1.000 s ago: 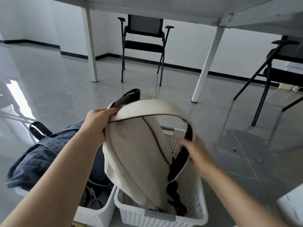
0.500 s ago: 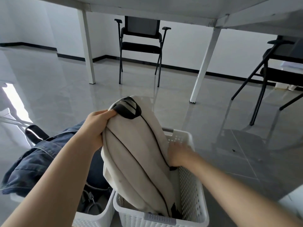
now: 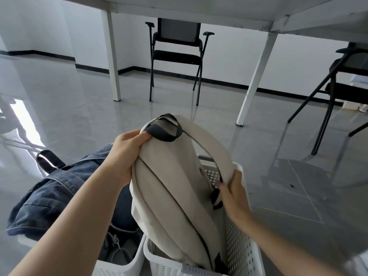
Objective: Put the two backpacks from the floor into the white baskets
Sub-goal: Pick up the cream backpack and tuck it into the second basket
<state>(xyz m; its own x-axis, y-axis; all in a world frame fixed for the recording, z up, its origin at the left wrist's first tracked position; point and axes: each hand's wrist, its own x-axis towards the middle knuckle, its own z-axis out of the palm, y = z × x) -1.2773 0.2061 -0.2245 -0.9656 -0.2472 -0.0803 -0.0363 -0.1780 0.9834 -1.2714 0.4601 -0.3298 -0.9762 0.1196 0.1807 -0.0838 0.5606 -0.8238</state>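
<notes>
A cream backpack (image 3: 169, 192) with a dark grey top handle stands upright with its lower part inside the right white basket (image 3: 245, 253). My left hand (image 3: 127, 152) grips its top beside the handle. My right hand (image 3: 233, 194) holds its cream shoulder strap at the right side, over the basket's rim. A dark blue denim backpack (image 3: 49, 198) lies in and spills over the left white basket (image 3: 127, 265), partly hidden behind my left forearm.
I am low under a white table, with its legs (image 3: 113, 62) ahead. A black chair (image 3: 175, 54) stands by the far wall, and another black chair (image 3: 338, 80) stands at the right. Grey glossy floor surrounds the baskets.
The cream backpack has sunk deeper and stands more upright in the right basket. My right hand moved from inside the basket to the strap at the rim.
</notes>
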